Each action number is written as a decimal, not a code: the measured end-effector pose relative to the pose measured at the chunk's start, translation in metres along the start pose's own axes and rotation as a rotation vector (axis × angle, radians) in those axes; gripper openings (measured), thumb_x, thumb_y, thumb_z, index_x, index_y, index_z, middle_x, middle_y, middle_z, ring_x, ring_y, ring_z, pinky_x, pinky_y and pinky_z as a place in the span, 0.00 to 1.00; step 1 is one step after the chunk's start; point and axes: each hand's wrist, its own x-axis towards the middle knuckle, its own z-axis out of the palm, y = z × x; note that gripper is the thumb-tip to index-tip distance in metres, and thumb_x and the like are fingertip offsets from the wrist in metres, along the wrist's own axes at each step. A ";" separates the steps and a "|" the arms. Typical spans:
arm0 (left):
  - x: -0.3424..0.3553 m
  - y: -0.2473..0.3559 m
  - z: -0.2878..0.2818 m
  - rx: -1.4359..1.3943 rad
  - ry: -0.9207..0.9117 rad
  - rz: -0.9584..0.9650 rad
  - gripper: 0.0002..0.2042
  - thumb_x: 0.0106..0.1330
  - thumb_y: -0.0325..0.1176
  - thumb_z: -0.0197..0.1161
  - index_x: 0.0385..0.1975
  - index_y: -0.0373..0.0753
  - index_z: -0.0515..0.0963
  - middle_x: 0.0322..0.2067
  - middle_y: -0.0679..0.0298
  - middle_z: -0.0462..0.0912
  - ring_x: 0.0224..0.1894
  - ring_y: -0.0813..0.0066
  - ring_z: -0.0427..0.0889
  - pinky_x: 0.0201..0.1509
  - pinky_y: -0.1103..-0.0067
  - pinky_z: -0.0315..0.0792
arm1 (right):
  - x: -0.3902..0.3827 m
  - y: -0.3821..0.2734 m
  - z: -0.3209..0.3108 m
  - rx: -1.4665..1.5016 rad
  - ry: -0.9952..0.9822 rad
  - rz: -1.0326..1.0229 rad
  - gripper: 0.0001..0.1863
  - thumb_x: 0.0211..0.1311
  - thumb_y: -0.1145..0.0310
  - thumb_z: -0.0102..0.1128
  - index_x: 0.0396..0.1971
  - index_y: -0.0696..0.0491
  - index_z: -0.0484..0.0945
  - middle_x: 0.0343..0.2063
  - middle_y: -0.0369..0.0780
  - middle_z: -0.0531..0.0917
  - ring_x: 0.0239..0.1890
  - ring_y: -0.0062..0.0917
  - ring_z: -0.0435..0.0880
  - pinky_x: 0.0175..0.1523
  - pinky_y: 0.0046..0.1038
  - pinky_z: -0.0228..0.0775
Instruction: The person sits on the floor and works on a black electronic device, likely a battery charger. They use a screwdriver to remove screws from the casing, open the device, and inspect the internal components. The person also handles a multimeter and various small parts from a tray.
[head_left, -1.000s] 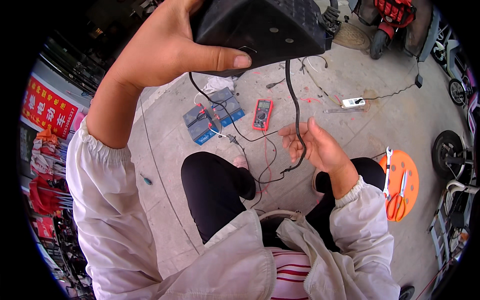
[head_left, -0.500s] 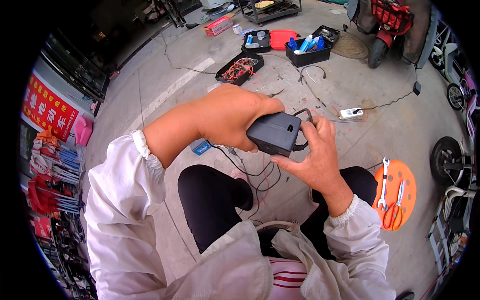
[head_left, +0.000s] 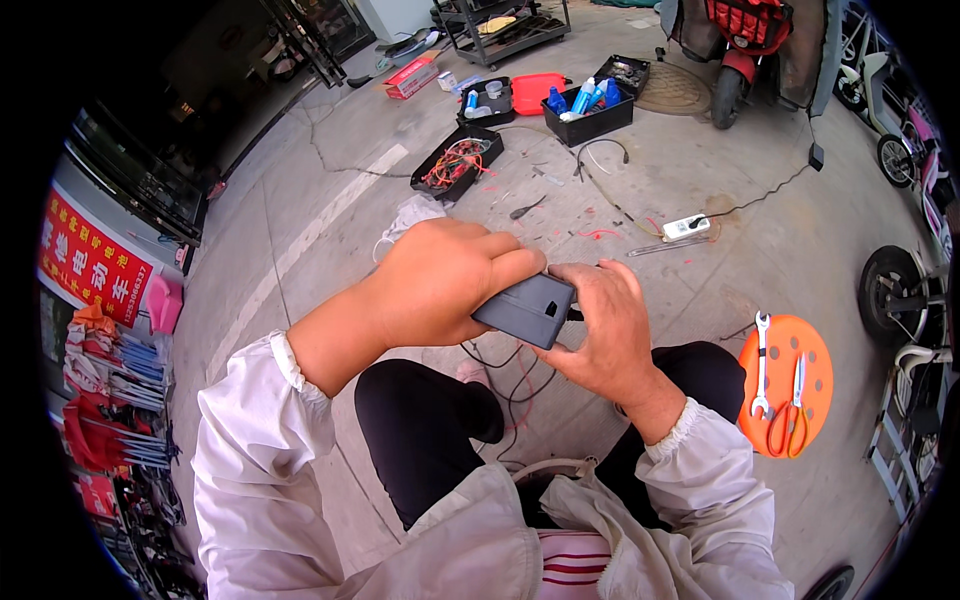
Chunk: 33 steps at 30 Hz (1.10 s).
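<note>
Between my two hands is a black box-shaped charger (head_left: 528,310), tilted, with a small slot in its upper face. My left hand (head_left: 440,275) is wrapped over its left end from above. At the other end, my right hand (head_left: 612,322) grips it with the thumb below and the fingers on the far edge. A bit of black cord shows by the right fingers; the rest there is hidden. Dark cables (head_left: 515,395) loop on the ground below, between my knees.
An orange stool top (head_left: 815,385) at my right bears a wrench (head_left: 761,370) and orange-handled scissors (head_left: 789,425). Ahead lie a tray of wires (head_left: 458,165), a black box of bottles (head_left: 590,122) and a white power strip (head_left: 685,228). A red scooter (head_left: 738,75) stands beyond.
Both hands have brought the charger slightly left and lower, tilting it. My right fingers have shifted over its far edge, and the cord loop seen before is now mostly hidden.
</note>
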 end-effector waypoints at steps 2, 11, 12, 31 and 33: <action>-0.002 0.006 -0.001 0.033 0.035 0.009 0.25 0.47 0.34 0.73 0.49 0.46 0.78 0.37 0.66 0.83 0.39 0.61 0.84 0.40 0.68 0.76 | 0.000 -0.001 -0.002 0.012 0.029 -0.024 0.38 0.39 0.67 0.76 0.55 0.55 0.72 0.48 0.42 0.82 0.51 0.37 0.81 0.67 0.47 0.61; -0.011 0.020 0.014 0.090 0.165 -0.036 0.27 0.46 0.33 0.73 0.51 0.44 0.77 0.41 0.65 0.83 0.42 0.62 0.84 0.43 0.67 0.77 | -0.001 0.001 -0.011 -0.030 0.043 -0.089 0.38 0.37 0.69 0.75 0.56 0.54 0.74 0.50 0.43 0.83 0.52 0.36 0.81 0.68 0.45 0.59; -0.012 0.020 0.018 0.077 0.184 -0.057 0.28 0.45 0.33 0.73 0.51 0.44 0.77 0.41 0.64 0.83 0.42 0.62 0.84 0.43 0.67 0.77 | 0.002 0.003 -0.014 -0.034 -0.003 -0.094 0.39 0.37 0.69 0.76 0.56 0.54 0.74 0.51 0.43 0.82 0.54 0.37 0.80 0.68 0.45 0.59; -0.023 -0.045 0.147 -2.045 0.470 -0.428 0.39 0.50 0.38 0.77 0.63 0.32 0.70 0.54 0.54 0.82 0.55 0.62 0.82 0.60 0.69 0.76 | 0.054 0.031 0.026 0.702 -0.234 0.444 0.40 0.54 0.58 0.78 0.62 0.62 0.68 0.46 0.47 0.84 0.46 0.33 0.85 0.50 0.34 0.77; -0.016 -0.048 0.154 -2.129 0.429 -0.399 0.40 0.50 0.39 0.77 0.64 0.30 0.69 0.55 0.52 0.81 0.57 0.59 0.82 0.62 0.67 0.76 | 0.060 0.026 0.027 0.651 -0.202 0.482 0.39 0.52 0.55 0.78 0.57 0.62 0.71 0.40 0.47 0.85 0.38 0.35 0.87 0.41 0.32 0.79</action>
